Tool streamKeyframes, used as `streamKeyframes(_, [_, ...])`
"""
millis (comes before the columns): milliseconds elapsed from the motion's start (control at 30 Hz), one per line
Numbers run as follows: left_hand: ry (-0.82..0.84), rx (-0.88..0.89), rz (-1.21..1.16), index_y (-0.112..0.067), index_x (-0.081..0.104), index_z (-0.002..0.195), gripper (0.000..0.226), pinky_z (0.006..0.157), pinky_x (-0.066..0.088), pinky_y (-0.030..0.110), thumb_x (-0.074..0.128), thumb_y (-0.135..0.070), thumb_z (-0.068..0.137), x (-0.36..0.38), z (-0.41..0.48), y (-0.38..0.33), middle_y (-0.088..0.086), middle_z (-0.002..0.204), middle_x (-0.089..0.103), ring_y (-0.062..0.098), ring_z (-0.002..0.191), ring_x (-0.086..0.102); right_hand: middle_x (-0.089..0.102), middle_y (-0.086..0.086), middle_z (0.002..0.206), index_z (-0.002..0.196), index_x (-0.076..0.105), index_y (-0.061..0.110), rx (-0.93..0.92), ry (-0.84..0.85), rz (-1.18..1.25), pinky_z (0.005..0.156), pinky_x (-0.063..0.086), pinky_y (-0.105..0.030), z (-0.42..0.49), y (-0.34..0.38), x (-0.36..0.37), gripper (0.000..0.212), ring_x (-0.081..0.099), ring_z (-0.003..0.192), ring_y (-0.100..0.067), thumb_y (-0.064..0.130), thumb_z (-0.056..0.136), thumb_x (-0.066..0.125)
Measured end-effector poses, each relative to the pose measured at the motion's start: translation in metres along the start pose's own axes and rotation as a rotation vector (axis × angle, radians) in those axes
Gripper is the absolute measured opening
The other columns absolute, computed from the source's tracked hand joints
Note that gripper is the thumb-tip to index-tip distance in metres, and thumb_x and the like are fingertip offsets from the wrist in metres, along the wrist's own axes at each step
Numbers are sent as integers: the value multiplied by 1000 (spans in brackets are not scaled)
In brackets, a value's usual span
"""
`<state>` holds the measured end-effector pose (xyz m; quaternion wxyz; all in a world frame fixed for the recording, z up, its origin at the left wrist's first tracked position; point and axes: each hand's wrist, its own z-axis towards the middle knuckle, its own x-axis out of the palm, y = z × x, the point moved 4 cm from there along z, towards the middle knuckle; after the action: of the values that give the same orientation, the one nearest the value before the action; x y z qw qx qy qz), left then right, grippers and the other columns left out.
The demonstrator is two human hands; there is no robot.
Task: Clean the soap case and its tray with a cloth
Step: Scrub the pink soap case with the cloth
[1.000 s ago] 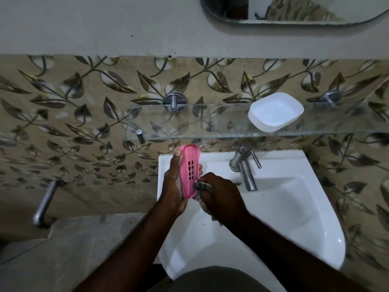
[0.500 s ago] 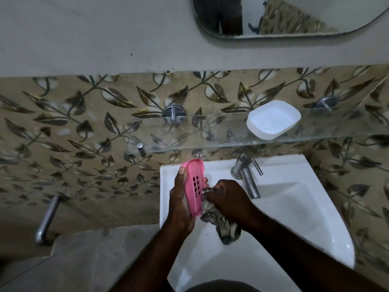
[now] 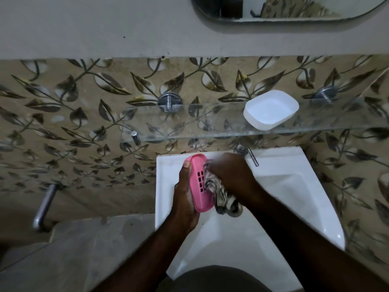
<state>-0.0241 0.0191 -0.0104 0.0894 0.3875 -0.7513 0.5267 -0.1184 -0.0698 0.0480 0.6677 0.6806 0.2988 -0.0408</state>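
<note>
While the left hand (image 3: 185, 199) grips the pink slotted tray (image 3: 200, 182) on edge above the white sink (image 3: 294, 197), its thumb lies along the tray's nine o'clock side and the palm cups the lower end. The other fingers are hidden behind the plastic. The tray stands nearly upright with its long axis running from twelve to six o'clock. Its rows of small rectangular slots face the camera.

At the tray's three o'clock side, the right hand (image 3: 229, 175) curls its fingers round a bunched, striped cloth (image 3: 223, 197) and presses it against the tray. The loose end of the cloth hangs toward five o'clock from the tray, over the sink's drain.

The white soap case (image 3: 270, 109) sits open side up on the glass shelf (image 3: 189, 131). It is at about one o'clock from the hands and well apart from them. A metal tap (image 3: 250, 154) is at the back of the sink, just beyond the right hand at its one o'clock and partly covered by it.

Leaf-patterned tiles (image 3: 84, 114) cover the wall behind the shelf. The lower edge of a mirror (image 3: 284, 7) shows at twelve o'clock in the view. A metal bar (image 3: 45, 207) sticks out from the wall at nine o'clock, well apart from the sink.
</note>
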Motion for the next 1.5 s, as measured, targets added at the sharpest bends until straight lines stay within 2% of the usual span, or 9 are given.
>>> streamKeyframes(100, [11, 30, -3, -8, 60, 125, 102, 89, 52, 47, 73, -77, 51, 3, 4, -12, 19, 111, 70, 35, 102, 67, 51, 8, 51, 59, 50, 19, -13, 7, -13, 42, 36, -15, -5, -1, 3, 32, 44, 42, 2, 27, 79, 73])
streamKeyframes(233, [-11, 23, 22, -6, 56, 127, 95, 75, 54, 39, 64, -73, 62, -8, 11, -21, 16, 96, 69, 26, 83, 66, 51, -2, 56, 62, 52, 14, 95, 251, -42, 52, 38, -27, -32, -22, 19, 29, 47, 51, -10, 22, 77, 75])
streamKeyframes(400, [58, -28, 21, -10, 57, 131, 84, 100, 47, 50, 55, -69, 71, 12, 3, -10, 19, 125, 65, 34, 114, 62, 54, 3, 55, 65, 56, 12, -18, -21, 6, 45, 37, -20, 7, 12, -9, 25, 47, 48, -7, 24, 80, 72])
streamKeyframes(633, [45, -57, 109, -7, 55, 130, 88, 82, 51, 41, 54, -71, 70, -6, 17, -17, 21, 106, 65, 29, 89, 64, 47, -1, 59, 59, 44, 18, 59, 213, -97, 57, 37, -31, -33, -31, 18, 35, 45, 57, -14, 20, 78, 73])
streamKeyframes(833, [114, -29, 148, -15, 61, 127, 71, 98, 49, 48, 56, -65, 77, -3, 16, -15, 17, 121, 68, 33, 109, 65, 53, 1, 60, 65, 53, 13, -48, -59, -34, 51, 38, -26, 5, -1, -6, 27, 47, 54, -12, 23, 82, 72])
streamKeyframes(1033, [59, -79, 142, -10, 58, 127, 93, 67, 56, 36, 65, -75, 62, -12, 21, -23, 16, 102, 70, 28, 85, 69, 53, -2, 58, 62, 53, 12, 24, 199, -105, 52, 38, -28, -20, -21, 17, 28, 48, 51, -10, 23, 79, 73])
streamKeyframes(1200, [102, -42, 128, -14, 63, 125, 68, 98, 49, 47, 56, -63, 79, 0, 14, -10, 18, 121, 68, 32, 107, 65, 55, 1, 59, 67, 55, 10, -2, -37, 23, 48, 40, -24, 9, -4, -7, 26, 49, 50, -8, 23, 81, 72])
streamKeyframes(1367, [53, -62, 74, -6, 54, 131, 84, 76, 52, 37, 51, -70, 77, -4, 22, -22, 18, 100, 66, 27, 84, 64, 57, -2, 65, 66, 50, 16, 12, 93, -136, 55, 45, -32, -24, -24, 19, 27, 56, 61, -16, 27, 81, 70])
streamKeyframes(1500, [76, -103, 62, -13, 59, 126, 73, 73, 56, 36, 47, -68, 79, -8, 13, -6, 15, 106, 71, 27, 88, 70, 50, 6, 61, 61, 44, 22, -9, 116, -160, 54, 36, -27, -15, -24, 14, 33, 47, 56, -7, 24, 82, 70])
